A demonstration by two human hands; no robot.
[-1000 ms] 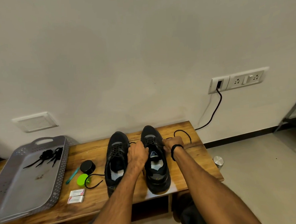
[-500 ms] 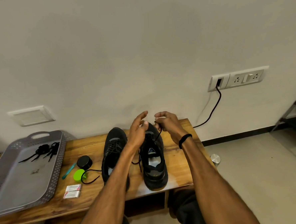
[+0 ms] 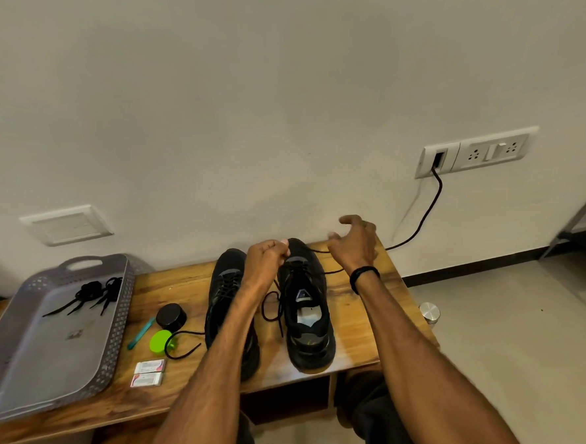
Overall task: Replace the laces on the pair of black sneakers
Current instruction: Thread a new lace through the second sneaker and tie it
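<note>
Two black sneakers stand side by side on the wooden bench (image 3: 366, 323), toes toward the wall. My left forearm covers much of the left sneaker (image 3: 225, 287). Over the toe of the right sneaker (image 3: 308, 324), my left hand (image 3: 266, 261) pinches its black lace (image 3: 317, 251). One strand runs taut to the right into the palm of my right hand (image 3: 356, 245), whose thumb and forefinger are spread. A slack loop of the lace hangs between the shoes. A second lace end (image 3: 184, 350) trails left from the left sneaker across the bench.
A grey perforated tray (image 3: 115, 339) at the left holds a bundle of black laces (image 3: 93, 294). Between tray and shoes lie a black round lid (image 3: 170, 315), a green lid (image 3: 159, 341), a teal tool (image 3: 140, 334) and two small boxes (image 3: 149, 373). A black cable (image 3: 433, 209) drops from the wall socket.
Both hands lifted off the right sneaker with its lace. My left hand has since come back down to the toe, and my right hand has pulled a strand out to the right.
</note>
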